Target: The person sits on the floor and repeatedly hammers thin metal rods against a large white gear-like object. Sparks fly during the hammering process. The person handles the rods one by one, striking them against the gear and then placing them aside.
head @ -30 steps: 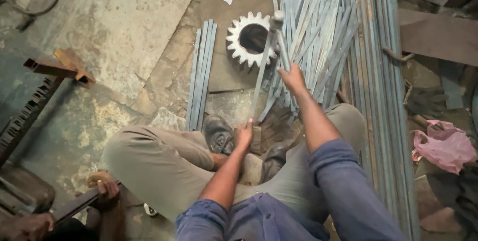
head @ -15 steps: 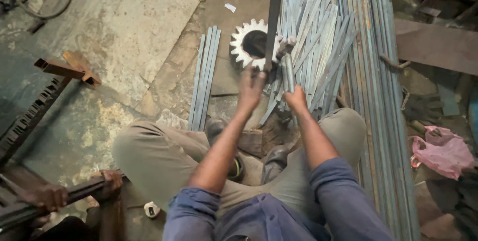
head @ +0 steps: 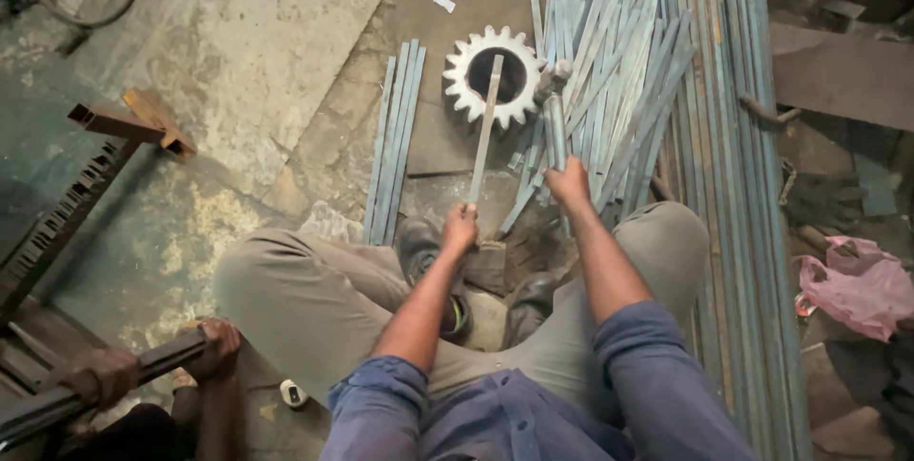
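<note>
presently the person sits on the floor (head: 238,61) with knees spread, both forearms stretched forward. the left hand (head: 460,230) is closed around the near end of a flat metal strip (head: 486,128); the strip runs away from the body and its far end lies across the hole of a toothed gear wheel (head: 495,77) resting on a dark plate on the floor. the right hand (head: 568,183) is wrapped around the handle of a hammer (head: 554,104), whose head sits just beside the gear's right edge, over the strips there. the two hands are apart, each clamped on its own item. right of the gear lies a loose heap of cut strips (head: 609,70), fanned out and overlapping; further right, a bundle of long bars (head: 733,185) runs along the floor. left of the gear, a small neat stack of strips (head: 392,142) lies parallel, well apart from the heap. a pink rag (head: 852,285) lies at far right. at lower left another person's hands (head: 214,347) grip a dark bar (head: 95,387). a shoe (head: 417,237) shows between the knees.
</note>
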